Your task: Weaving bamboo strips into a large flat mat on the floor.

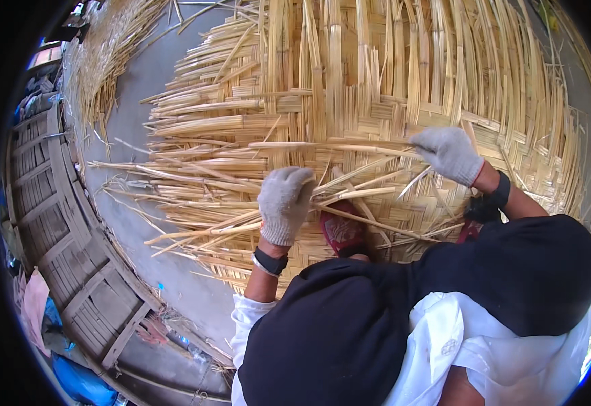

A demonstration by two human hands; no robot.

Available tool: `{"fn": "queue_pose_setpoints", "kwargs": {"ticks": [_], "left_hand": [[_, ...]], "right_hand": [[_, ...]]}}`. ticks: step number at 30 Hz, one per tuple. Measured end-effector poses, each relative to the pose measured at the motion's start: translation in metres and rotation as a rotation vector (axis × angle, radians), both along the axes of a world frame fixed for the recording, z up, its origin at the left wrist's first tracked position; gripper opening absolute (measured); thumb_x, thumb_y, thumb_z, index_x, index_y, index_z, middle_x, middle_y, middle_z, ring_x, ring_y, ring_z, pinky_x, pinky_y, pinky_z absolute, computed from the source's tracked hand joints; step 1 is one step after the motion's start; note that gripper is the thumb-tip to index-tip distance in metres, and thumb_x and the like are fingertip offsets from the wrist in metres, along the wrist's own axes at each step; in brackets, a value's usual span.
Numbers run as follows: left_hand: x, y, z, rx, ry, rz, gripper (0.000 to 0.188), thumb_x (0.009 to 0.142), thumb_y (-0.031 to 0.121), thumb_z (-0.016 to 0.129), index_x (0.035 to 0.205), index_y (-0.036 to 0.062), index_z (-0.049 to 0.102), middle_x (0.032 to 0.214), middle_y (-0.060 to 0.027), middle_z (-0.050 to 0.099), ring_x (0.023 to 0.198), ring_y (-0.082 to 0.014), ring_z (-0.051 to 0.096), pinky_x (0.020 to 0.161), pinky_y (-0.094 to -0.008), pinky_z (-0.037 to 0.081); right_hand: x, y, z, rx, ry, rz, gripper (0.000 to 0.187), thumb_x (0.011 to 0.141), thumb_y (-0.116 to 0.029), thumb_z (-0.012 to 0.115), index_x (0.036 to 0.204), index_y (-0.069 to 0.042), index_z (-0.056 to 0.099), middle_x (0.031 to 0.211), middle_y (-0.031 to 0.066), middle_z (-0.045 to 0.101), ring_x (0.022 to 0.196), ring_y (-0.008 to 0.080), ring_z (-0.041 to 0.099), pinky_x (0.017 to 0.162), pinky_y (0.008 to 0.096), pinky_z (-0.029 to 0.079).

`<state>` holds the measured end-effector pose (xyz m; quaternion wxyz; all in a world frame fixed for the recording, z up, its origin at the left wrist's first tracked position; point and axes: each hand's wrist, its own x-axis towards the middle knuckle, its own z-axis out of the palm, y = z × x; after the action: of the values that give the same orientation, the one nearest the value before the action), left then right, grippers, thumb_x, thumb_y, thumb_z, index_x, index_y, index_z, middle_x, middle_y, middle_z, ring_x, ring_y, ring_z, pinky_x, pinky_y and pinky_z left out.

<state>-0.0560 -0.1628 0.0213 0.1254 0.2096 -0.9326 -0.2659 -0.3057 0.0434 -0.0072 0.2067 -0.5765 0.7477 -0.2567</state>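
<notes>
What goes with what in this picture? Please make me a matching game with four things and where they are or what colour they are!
Column one:
1. Left hand
2. Left foot
3. Woven mat
4. Slatted wooden frame

Column two:
A. Straw-coloured
B. Near the left edge of the picture
C. Gloved in pale grey
D. Covered in dark red

Right pairs: 1-C, 2-D, 3-A, 4-B.
</notes>
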Motion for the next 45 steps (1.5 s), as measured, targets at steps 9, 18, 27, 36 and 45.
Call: {"fn": "queue_pose_setpoints", "kwargs": {"ticks": [9,18,27,36,45], "left_hand": [[0.003,0.025,-0.022,-0.013,-0.391,-0.202,0.005,0.072,0.010,0.060,0.077,0.0108,0.060,0.076,-0.0101,0.056,0.075,-0.0296,0.059,0.061,-0.0397,0.049],[0.001,0.051,-0.003,0.041,-0.318,-0.296,0.016,0.072,0.018,0.062,0.087,0.0135,0.059,0.080,-0.0073,0.057,0.077,-0.0269,0.061,0.059,-0.0386,0.049],[0.031,0.068,0.001,0.264,-0.463,-0.184,0.012,0.074,0.021,0.061,0.083,0.0136,0.061,0.081,-0.0086,0.057,0.080,-0.0275,0.060,0.063,-0.0398,0.049],[0.036,0.087,-0.011,0.484,-0.339,-0.093,0.018,0.077,0.025,0.063,0.088,0.0101,0.063,0.083,-0.0110,0.061,0.085,-0.0297,0.062,0.070,-0.0407,0.049],[0.025,0.074,-0.014,1.482,0.133,0.684,0.044,0.081,0.005,0.062,0.122,0.0013,0.049,0.100,-0.0082,0.060,0.081,-0.0124,0.059,0.069,-0.0254,0.050]], "right_hand": [[0.032,-0.026,0.027,-0.186,0.060,0.211,0.025,0.071,-0.014,0.066,0.095,-0.008,0.059,0.081,0.0082,0.058,0.076,0.0292,0.056,0.064,0.0396,0.046],[0.067,-0.011,0.010,0.244,-0.599,0.161,0.016,0.079,-0.023,0.063,0.076,-0.008,0.067,0.067,0.0088,0.062,0.064,0.0264,0.061,0.062,0.0369,0.049],[0.071,-0.027,0.007,0.096,-0.102,0.316,0.015,0.070,-0.013,0.064,0.084,-0.007,0.061,0.069,0.0098,0.057,0.068,0.0283,0.058,0.060,0.0382,0.045],[0.062,-0.040,-0.008,-0.161,-0.046,0.305,0.009,0.066,-0.009,0.065,0.071,-0.006,0.059,0.066,0.0095,0.052,0.064,0.0249,0.055,0.057,0.0361,0.043],[0.050,-0.034,0.008,0.404,-0.602,0.086,0.020,0.080,-0.017,0.061,0.084,0.002,0.066,0.063,0.0109,0.059,0.054,0.0142,0.053,0.053,0.0277,0.044]]}}
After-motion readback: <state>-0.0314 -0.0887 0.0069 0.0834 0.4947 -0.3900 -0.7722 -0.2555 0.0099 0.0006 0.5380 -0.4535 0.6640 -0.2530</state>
